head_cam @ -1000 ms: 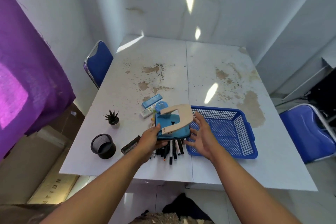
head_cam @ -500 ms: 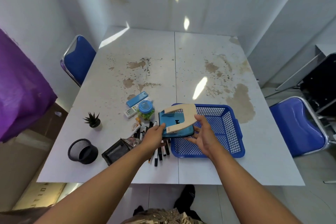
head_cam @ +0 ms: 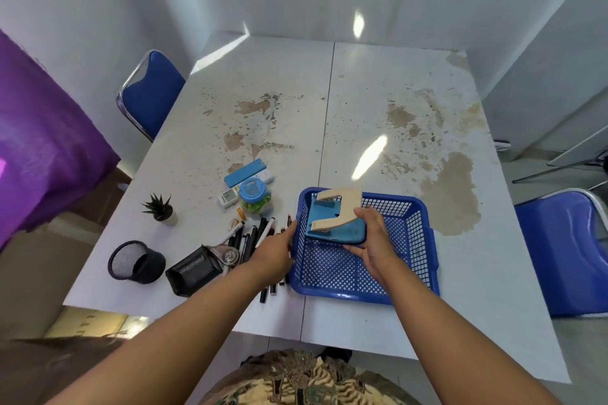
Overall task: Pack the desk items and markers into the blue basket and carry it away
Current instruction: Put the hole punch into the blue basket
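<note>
My right hand [head_cam: 371, 237] grips a blue hole punch with a beige handle [head_cam: 332, 223] and holds it low inside the blue basket [head_cam: 424, 240], over its far left corner. My left hand [head_cam: 273, 253] is off the punch, fingers spread, with its fingertips against the basket's left rim. Several black and white markers [head_cam: 250, 237] lie on the table just left of the basket, partly hidden under my left hand. A blue-lidded jar [head_cam: 255, 196], a flat blue case [head_cam: 245, 173] and a small white device [head_cam: 227, 198] sit behind the markers.
A tipped black mesh cup [head_cam: 136, 261], a black mesh tray [head_cam: 194, 270] and a small potted plant [head_cam: 159, 207] stand at the table's left. Blue chairs are at the far left [head_cam: 151, 92] and right [head_cam: 566, 250]. Purple cloth [head_cam: 42, 148] hangs at the left.
The hole punch has moved right from above the markers into the basket. My left hand let go of it and now touches the basket's rim; only my right hand holds it.
</note>
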A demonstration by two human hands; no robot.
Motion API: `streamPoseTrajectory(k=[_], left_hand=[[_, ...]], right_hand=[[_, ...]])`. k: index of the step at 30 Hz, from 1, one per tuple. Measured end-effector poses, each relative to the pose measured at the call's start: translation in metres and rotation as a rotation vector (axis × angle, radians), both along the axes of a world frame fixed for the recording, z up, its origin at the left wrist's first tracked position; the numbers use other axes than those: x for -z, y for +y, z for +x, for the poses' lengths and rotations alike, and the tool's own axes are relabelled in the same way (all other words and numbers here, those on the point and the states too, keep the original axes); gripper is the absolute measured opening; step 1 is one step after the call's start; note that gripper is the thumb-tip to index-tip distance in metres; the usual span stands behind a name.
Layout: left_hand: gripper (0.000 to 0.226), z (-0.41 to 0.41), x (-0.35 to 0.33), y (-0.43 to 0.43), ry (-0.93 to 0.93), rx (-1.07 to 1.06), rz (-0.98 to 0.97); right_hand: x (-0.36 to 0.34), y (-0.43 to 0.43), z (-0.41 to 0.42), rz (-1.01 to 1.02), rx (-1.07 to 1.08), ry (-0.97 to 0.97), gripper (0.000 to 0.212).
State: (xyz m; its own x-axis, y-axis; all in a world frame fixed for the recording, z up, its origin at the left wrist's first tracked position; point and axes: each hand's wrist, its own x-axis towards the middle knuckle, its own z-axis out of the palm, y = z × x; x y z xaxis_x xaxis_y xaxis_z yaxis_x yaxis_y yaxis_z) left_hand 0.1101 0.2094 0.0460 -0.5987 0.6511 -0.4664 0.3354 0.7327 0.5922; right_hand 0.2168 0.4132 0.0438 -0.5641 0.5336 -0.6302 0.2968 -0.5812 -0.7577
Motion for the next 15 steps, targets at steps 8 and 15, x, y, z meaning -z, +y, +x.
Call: streamPoseTrajectory(k=[8,15], left_hand=[[0.099,0.009,0.011,0.004,-0.043,-0.133,0.004],[0.102,0.008,0.020,0.003,-0.119,-0.160,0.021]], right_hand=[[0.032,0.009,-0.002,-0.051,0.005,-0.060,0.060],[0.045,0.006,-0.015,-0.076,-0.005,-0.099,0.064]])
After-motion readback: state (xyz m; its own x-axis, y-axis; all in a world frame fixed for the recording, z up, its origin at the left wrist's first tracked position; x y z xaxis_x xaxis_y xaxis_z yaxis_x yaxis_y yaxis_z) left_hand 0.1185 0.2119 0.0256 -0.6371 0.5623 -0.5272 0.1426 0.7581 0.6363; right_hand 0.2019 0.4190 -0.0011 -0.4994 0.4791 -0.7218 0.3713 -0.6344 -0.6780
